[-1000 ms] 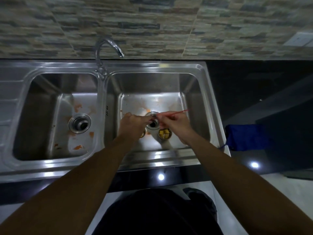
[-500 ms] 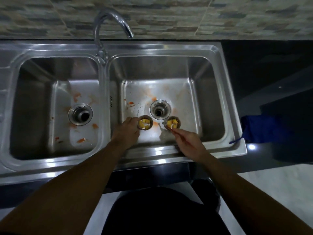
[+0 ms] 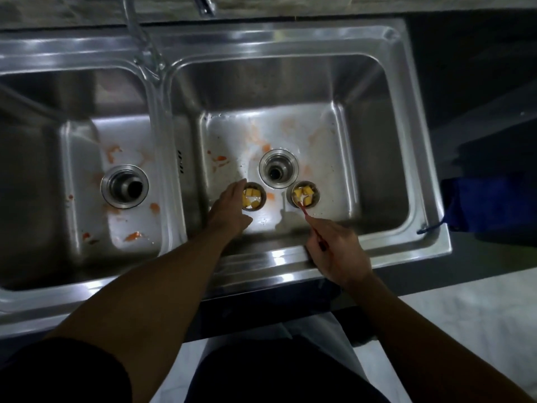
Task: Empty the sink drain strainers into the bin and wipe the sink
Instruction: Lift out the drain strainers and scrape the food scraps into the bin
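No writing I can read anywhere. My left hand (image 3: 229, 209) cups one strainer (image 3: 254, 196), loosely; right hand (image 3: 338, 251) pinches a red stick (image 3: 312, 225) poking the other strainer (image 3: 303, 194).

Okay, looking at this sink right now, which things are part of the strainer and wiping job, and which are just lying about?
Part of the job:
left strainer at the left hand
right strainer
red stick in the right hand
sink
orange smears

Just lying about:
faucet
blue cloth, though it may serve for wiping

No readable text, no labels, no brands, no numbers anywhere in view
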